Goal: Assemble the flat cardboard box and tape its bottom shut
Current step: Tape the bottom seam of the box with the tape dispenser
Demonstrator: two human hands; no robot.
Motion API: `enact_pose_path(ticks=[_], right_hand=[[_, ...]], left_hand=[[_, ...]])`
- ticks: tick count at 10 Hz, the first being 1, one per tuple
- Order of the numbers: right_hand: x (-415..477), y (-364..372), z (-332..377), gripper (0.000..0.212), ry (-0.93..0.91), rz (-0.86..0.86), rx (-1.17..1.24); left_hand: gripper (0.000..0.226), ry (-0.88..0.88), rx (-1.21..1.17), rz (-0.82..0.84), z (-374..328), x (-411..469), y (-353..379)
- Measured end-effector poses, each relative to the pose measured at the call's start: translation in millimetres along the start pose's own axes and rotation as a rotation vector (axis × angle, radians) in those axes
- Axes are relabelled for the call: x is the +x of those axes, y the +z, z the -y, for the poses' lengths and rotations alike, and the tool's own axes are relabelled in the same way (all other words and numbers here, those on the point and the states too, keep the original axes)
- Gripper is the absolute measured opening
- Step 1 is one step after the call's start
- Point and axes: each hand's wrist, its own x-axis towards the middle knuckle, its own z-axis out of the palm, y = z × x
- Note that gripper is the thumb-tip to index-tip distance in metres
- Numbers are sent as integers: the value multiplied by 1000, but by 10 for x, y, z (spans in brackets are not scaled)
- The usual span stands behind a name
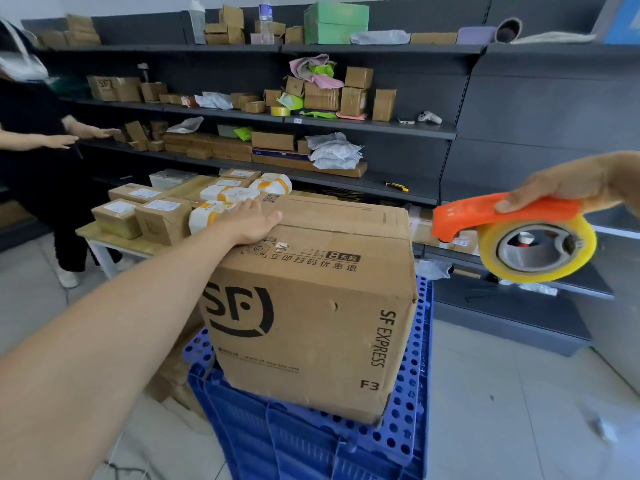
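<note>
— What are my hands doing?
— Your left hand (250,221) is lying flat, fingers spread, on the cardboard box (311,303), which is sitting on a blue crate (311,441). To the right, your right hand (568,187) is gripping an orange tape dispenser (512,233), clear of the box.

Both forearms bare — no sleeves, left hand (251,221), right hand (568,185) ungloved.

Left arm stretched forward, bare forearm straight, left hand (251,221) lying palm down with fingers together and extended; right hand (568,188) raised out to the side at about the same height, fingers curled in a closed grip, thumb (512,203) pressed flat on top.
</note>
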Motion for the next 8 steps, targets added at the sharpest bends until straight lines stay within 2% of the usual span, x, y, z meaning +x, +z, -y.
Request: enact_pose_path(ticks=[1,2,3,4,5,6,8], right_hand=[[-68,179,77,89,-19,104,-66],[-284,345,199,64,17,312,-130],[-320,443,212,95,22,368,-161],[-325,507,207,106,39,375,-173],[-349,517,150,107,63,356,-140],[-400,453,72,105,77,327,-81],[-499,354,27,103,71,316,29]], left_hand=[[79,15,-15,18,59,31,-24],[75,-5,93,-2,10,7,-26],[61,2,233,-152,-174,-66,-26],[45,29,276,-191,-585,-290,-47],[71,29,158,-37,-848,-401,49],[89,-28,120,32,-813,-360,89],[91,-7,133,54,-755,-345,108]])
